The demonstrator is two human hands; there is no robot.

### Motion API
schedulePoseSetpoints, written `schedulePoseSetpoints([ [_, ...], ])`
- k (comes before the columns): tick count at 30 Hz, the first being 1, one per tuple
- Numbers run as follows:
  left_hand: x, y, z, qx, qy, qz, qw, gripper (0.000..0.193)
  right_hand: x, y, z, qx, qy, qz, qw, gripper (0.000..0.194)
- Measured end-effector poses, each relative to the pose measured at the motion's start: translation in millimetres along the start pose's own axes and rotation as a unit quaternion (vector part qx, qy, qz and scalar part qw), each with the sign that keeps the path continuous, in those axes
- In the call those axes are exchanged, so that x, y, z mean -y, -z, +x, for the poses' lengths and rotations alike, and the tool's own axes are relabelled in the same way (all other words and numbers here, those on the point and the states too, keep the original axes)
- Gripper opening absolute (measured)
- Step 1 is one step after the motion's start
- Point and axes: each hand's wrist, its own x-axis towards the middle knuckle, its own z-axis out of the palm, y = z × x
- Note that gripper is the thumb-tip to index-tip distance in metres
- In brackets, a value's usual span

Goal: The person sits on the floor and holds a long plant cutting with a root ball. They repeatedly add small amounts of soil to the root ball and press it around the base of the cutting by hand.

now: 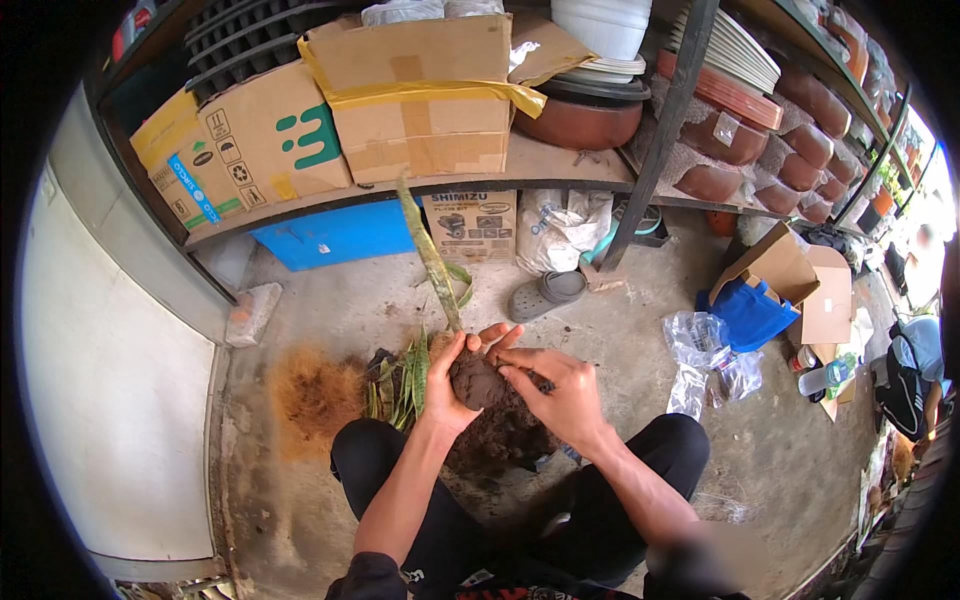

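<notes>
My left hand [448,386] cups a rounded ball of dark wet soil [478,381]. From the top of that ball rises a long mottled snake plant leaf [429,251], its base by my left fingertips. My right hand [559,386] is at the ball's right side, thumb and fingertips drawn together against it. Whether anything thin is pinched there is hidden. Beneath both hands lies a heap of loose dark soil [514,435]. More snake plant leaves [409,375] lie left of the heap, and a mat of brown fibre [315,401] spreads farther left.
A grey clog [547,294] stands ahead, before a low shelf [480,178] bearing cardboard boxes [420,112] and pots. Clear plastic bags [697,345], a blue bag [750,311] and a water bottle [823,377] lie right. Another person [911,367] is at far right. A white panel [116,360] borders the left.
</notes>
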Motion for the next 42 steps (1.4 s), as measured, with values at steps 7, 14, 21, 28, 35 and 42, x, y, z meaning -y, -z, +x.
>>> schedulePoseSetpoints([
  [7, 5.0, -0.5, -0.9, 0.028, 0.004, -0.022, 0.999, 0.034, -6.0, -6.4, -8.3, -0.049, 0.098, -0.053, 0.993, 0.020],
  [14, 9.4, -6.8, -0.3, -0.010, 0.002, 0.042, 0.999, 0.036, -9.7, -11.4, -6.2, -0.062, 0.117, -0.015, 0.991, 0.023],
  [21, 0.0, -8.7, -1.6, -0.029, -0.034, 0.074, 0.996, 0.038, -3.1, -14.0, -11.8, -0.031, 0.190, -0.095, 0.977, 0.033],
  [28, -4.2, -2.5, -3.6, -0.025, -0.043, 0.155, 0.987, 0.034, -5.8, -21.2, -16.8, -0.020, 0.150, -0.038, 0.988, 0.032],
  [35, -7.6, 0.5, -2.5, -0.011, -0.051, 0.220, 0.974, 0.034, -12.6, -17.9, -11.2, -0.008, -0.023, 0.131, 0.991, 0.022],
  [42, -7.1, -5.4, -1.3, -0.012, -0.085, 0.324, 0.942, 0.034, -8.5, -14.0, -10.3, -0.006, -0.049, 0.147, 0.988, 0.022],
])
